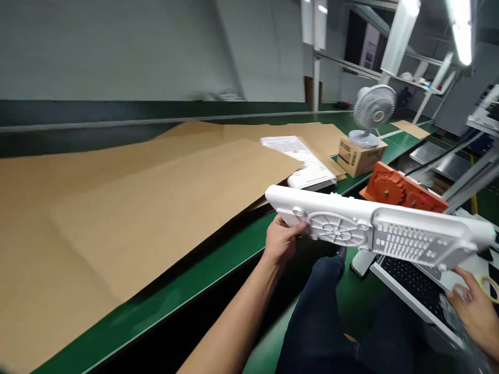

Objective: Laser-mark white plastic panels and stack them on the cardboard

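A long white plastic housing panel is held up above my lap. It has a round spoked grille at its left part and a slotted grid at its right. My left hand is closed on its left end, thumb on the face. Below its right end is my right hand, fingers curled about a crumpled piece of clear plastic film. One of its fingertips lies close to the panel's lower edge; whether it touches I cannot tell. More white panels lie stacked on the cardboard sheet.
The cardboard covers a green-topped bench. Further back, a grey fan stands on a small carton. At the right are an orange geared fixture, a black perforated tray with a white frame and a yellow tape roll.
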{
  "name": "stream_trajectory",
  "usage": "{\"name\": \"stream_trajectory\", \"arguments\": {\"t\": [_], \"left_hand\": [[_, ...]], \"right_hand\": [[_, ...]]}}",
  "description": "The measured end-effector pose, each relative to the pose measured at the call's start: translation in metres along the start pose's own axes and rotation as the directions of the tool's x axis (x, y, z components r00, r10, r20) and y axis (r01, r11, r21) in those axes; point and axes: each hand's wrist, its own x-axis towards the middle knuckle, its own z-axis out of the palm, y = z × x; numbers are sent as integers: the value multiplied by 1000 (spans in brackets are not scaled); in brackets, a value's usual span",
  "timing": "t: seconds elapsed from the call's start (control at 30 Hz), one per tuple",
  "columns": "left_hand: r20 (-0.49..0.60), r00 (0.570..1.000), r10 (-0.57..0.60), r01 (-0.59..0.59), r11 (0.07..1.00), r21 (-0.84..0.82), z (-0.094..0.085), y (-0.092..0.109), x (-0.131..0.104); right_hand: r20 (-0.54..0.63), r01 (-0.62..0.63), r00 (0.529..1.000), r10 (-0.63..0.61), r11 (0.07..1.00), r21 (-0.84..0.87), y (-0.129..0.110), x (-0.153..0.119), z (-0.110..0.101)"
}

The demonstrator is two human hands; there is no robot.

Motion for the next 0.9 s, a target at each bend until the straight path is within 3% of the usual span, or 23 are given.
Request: {"name": "stream_trajectory", "arguments": {"t": [0.13,0.23,0.57,0.73,0.9], "left_hand": [[28,995,-92,89,991,96,22,-24,13],[75,988,-132,117,977,176,35,-37,29],[297,951,-78,-5,963,270,67,-72,79],[380,923,-62,-63,949,308,89,-105,104],[430,898,-90,-140,869,474,139,-130,146]], "right_hand": [[-49,-54,997,53,998,-27,0,16,27],[-75,-177,982,174,984,-31,9,25,36],[21,-189,982,189,982,-21,33,0,51],[-29,-267,961,274,899,-347,42,17,64],[-29,-272,952,306,795,-543,49,51,69]]}}
